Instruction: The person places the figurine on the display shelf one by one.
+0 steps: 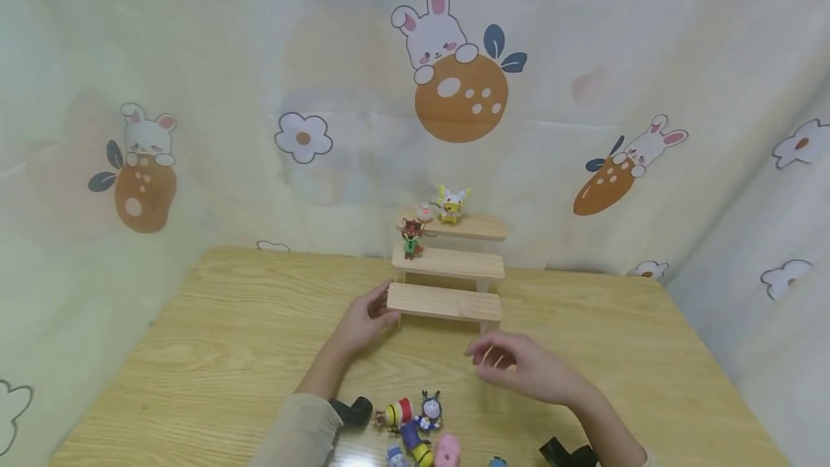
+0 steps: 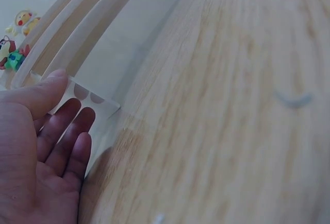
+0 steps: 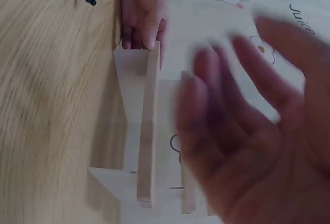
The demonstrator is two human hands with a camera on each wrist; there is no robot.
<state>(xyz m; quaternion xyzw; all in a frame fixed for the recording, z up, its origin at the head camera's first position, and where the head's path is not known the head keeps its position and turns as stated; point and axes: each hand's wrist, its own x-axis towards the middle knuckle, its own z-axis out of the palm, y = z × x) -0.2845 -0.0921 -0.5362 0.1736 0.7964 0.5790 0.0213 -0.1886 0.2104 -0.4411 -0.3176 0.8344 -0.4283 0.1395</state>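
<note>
Bunny-and-carrot cloth hangs behind and beside a pale wooden table [image 1: 214, 323], largest thing in view. Toward its far edge stands a three-step wooden riser [image 1: 447, 265], its long axis running left to right across the head view, the steps climbing away from the person and the low step facing them. It looks stiff and light (thin boards, probably easy to slide on the smooth tabletop), and the likeliest holds are the two short ends of the bottom step. The left hand [image 1: 366, 319] rests against that step's left end, thumb on top and fingers [image 2: 67, 136] straight and close together along the side panel. The right hand [image 1: 519, 366] hovers just in front of the right end, touching nothing, fingers loosely spread and blurred. A fox figurine [image 1: 411, 236] stands on the middle step, a yellow-eared figurine [image 1: 452, 205] on the top. More small figurines [image 1: 418, 427] lie clustered between the forearms.
</note>
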